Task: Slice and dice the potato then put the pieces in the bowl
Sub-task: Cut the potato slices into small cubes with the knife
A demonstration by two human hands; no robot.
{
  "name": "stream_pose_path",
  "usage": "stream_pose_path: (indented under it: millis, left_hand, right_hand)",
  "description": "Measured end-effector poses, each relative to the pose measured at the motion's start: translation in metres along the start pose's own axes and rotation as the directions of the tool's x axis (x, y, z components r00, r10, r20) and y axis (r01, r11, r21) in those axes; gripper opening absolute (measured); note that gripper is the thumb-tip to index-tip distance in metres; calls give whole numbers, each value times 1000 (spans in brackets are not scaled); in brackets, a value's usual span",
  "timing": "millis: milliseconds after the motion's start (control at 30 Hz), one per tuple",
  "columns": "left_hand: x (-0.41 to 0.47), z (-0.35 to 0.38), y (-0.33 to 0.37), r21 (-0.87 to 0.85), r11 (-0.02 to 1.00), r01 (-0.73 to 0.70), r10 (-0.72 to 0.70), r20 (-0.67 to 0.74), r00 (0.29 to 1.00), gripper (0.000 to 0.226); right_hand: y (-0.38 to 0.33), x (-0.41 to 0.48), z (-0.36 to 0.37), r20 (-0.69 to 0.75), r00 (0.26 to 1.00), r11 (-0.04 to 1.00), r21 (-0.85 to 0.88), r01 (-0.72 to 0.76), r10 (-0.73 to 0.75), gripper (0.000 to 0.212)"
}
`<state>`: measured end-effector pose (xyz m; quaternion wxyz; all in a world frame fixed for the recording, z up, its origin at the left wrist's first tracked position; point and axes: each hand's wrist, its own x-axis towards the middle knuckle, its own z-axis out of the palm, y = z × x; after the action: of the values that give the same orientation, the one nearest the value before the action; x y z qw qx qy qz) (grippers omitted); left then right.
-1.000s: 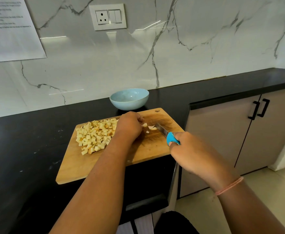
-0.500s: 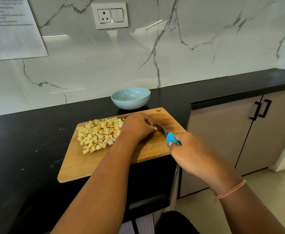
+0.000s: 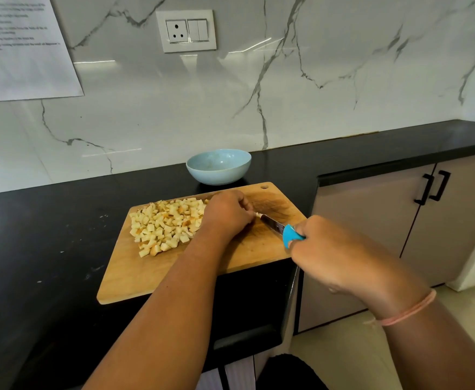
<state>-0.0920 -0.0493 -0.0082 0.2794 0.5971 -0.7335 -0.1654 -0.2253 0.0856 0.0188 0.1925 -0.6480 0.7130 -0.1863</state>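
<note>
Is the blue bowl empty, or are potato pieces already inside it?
Empty. The bowl shows only its bare blue inside, with no pieces in it; the potato pieces lie piled on the cutting board.

A black stone countertop (image 3: 42, 235) is running along the foot of a white marble backsplash (image 3: 329, 88) with grey veins, its far right end reaching into the wall corner. A printed paper sheet (image 3: 25, 49) is hanging flat on the backsplash near its upper left corner, the text too small to read. A white socket and switch plate (image 3: 186, 30) is sitting on the backsplash to the right of the sheet, well apart from it. Under the countertop's right stretch, two beige cabinet doors (image 3: 371, 220) are standing closed, their black handles (image 3: 432, 187) lying side by side. A pale tiled floor (image 3: 352, 361) is showing below them.
</note>
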Motion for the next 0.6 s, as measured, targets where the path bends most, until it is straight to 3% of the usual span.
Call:
stream_pose_path:
  millis: [133, 600]
  left_hand:
    - [3, -8, -5, -67, 998, 8, -10, -33, 999, 14]
    - [7, -4, -12, 84, 996, 22, -16, -74, 997, 14]
  right_hand:
    - [2, 7, 0, -47, 999, 997, 69, 17, -14, 35]
    - [-18, 29, 20, -65, 994, 996, 18, 92, -90, 38]
